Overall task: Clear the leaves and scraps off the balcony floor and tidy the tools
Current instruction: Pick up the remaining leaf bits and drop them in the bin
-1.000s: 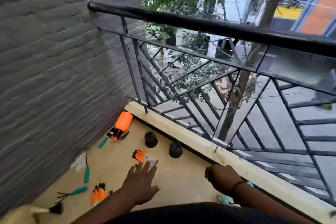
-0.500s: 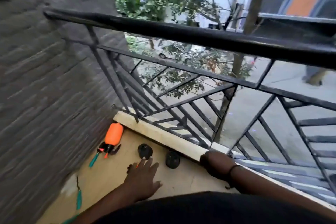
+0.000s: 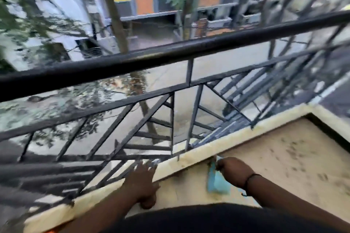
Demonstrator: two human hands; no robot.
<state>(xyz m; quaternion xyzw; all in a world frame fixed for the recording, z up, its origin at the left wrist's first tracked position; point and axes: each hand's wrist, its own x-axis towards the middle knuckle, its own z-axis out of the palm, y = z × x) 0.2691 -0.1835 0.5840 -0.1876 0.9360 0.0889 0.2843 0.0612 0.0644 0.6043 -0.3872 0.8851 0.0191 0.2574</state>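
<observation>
The left hand [image 3: 141, 183] lay spread on the ledge [image 3: 198, 154] while the right hand [image 3: 233, 173] gripped a teal dustpan [image 3: 216, 181]. Scraps [image 3: 295, 153] on the balcony floor [image 3: 274, 157] seemingly called for holding its lip flush

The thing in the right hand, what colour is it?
Light teal-blue, gripped by the right hand; the head view shows it.

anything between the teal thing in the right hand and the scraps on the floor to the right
Nothing visible. The right hand grips the teal tool just inside the curb. The scraps lie on bare floor to its right, with open floor between. The left hand rests on the curb, off to the other side.
</observation>
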